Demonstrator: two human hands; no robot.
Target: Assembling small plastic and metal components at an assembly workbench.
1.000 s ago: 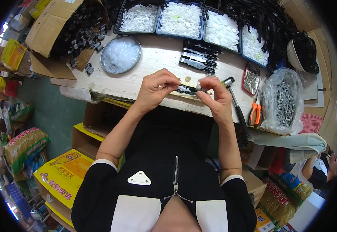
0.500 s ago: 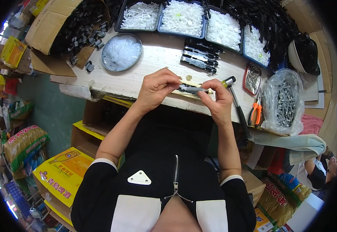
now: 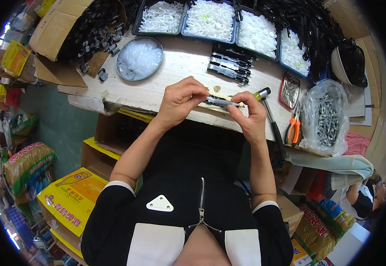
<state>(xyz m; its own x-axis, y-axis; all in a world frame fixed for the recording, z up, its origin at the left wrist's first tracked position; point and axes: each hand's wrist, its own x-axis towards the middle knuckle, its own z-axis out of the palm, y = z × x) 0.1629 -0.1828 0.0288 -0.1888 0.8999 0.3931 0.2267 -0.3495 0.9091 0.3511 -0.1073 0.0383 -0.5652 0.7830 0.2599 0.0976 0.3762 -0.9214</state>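
Note:
Near the front edge of the table, my left hand (image 3: 179, 103) pinches the left end of a slim grey-and-black part (image 3: 220, 101) between thumb and fingers. My right hand (image 3: 250, 114) closes its thumb and forefinger on the part's right end. Pale wooden strips (image 3: 219, 95) lie along the part, framing it; the fingertips hide both of its ends. Just beyond the hands, several similar black-and-silver assemblies (image 3: 229, 67) lie in a stack. A hammer (image 3: 272, 119) with a yellow-and-silver head rests right of my right hand.
Trays of white plastic pieces (image 3: 208, 21) line the back. A round dish of clear jelly-like stuff (image 3: 139, 58) and a carton of dark parts (image 3: 64, 29) stand left. Orange-handled pliers (image 3: 294, 128), a red tray of pins (image 3: 289, 90) and a bag of grey parts (image 3: 326, 117) lie right.

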